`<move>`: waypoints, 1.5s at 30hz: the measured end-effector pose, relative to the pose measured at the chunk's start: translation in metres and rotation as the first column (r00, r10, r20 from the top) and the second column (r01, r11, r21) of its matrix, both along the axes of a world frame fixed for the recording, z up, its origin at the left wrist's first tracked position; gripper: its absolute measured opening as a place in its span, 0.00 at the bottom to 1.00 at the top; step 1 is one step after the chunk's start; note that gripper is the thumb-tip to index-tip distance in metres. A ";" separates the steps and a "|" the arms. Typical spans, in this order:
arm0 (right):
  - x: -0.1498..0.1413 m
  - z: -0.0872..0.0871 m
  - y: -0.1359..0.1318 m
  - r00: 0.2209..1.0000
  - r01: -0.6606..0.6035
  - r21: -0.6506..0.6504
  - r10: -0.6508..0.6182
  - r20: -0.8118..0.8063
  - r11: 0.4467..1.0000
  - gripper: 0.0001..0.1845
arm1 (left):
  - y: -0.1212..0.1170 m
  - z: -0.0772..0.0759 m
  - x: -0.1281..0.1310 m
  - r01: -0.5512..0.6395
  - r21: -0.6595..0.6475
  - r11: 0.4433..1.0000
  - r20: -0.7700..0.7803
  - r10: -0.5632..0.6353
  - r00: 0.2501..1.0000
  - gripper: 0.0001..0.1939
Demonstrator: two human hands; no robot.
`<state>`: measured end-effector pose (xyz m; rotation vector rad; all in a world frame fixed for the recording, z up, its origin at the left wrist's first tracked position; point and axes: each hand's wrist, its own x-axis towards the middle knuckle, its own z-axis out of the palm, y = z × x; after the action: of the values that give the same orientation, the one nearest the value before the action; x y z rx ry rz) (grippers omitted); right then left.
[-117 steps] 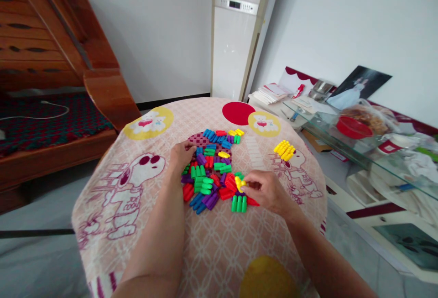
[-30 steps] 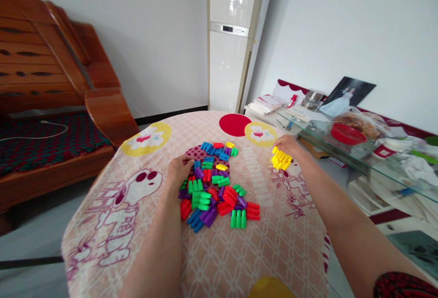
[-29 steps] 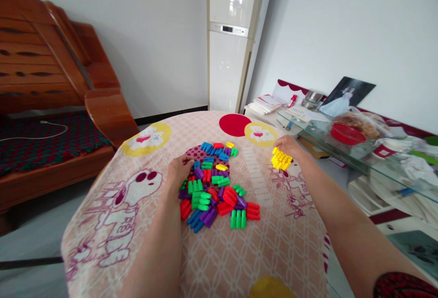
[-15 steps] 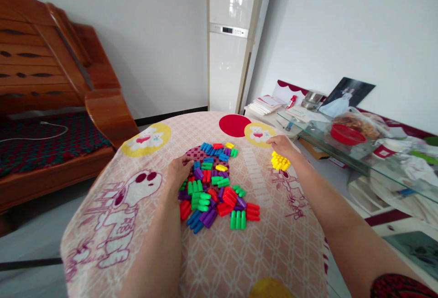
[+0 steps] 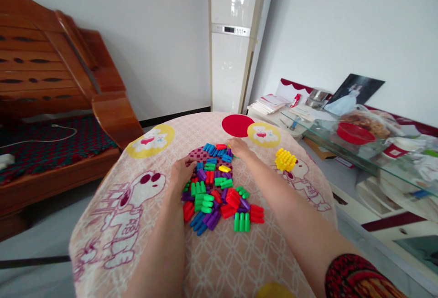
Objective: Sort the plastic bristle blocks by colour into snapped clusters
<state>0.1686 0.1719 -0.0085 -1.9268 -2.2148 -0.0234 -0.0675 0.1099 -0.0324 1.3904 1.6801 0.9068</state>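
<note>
Head view: where to look first?

At the far edge of the pile of coloured pieces [image 5: 216, 196], by the right hand [image 5: 240, 149]. Only a sliver of yellow piece [image 5: 229, 146] visible at the fingertips, just beside the red piece [image 5: 221, 146]; mostly covered, so long axis impossible to read.

Right fingers wide or narrow?

Narrow, drawn together over that sliver. Pinched on it or merely touching: cannot tell.

And the left hand [image 5: 181, 172]?

At the left edge of the pile, fingers bent low near the blue piece [image 5: 200, 165]. Anything held: cannot tell.

Any other yellow nearby?

Yes, a lone yellow piece [image 5: 224, 169] within the pile, lying with long axis mostly left to right. From the right fingertips, back toward the person and slightly left; from the left fingers, off to the right. Right hand nearer of the two.

And the yellow cluster [image 5: 286, 159]?

On the tablecloth [image 5: 212, 266], well apart from the pile, to the right of the right hand and forearm. Bunched in rows, just beside the printed dog [image 5: 302, 170].
</note>
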 end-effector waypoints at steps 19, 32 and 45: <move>0.138 0.050 -0.045 0.999 0.001 -0.027 -0.002 -0.046 1.000 0.17 | 0.006 -0.011 0.000 -0.014 0.004 1.000 0.011 0.014 1.000 0.12; 0.173 0.033 -0.065 0.997 0.066 -0.075 -0.064 0.031 0.995 0.16 | 0.011 -0.019 -0.002 -0.015 0.031 0.999 0.014 0.015 1.000 0.11; 0.101 0.025 -0.080 0.975 -0.216 0.071 0.219 -0.038 0.974 0.16 | 0.008 -0.013 -0.001 -0.018 0.027 0.999 0.004 0.017 1.000 0.12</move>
<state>0.2697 0.0916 0.0162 -1.6253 -2.3497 -0.0189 -0.0684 0.1177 -0.0452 1.3930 1.6856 0.9442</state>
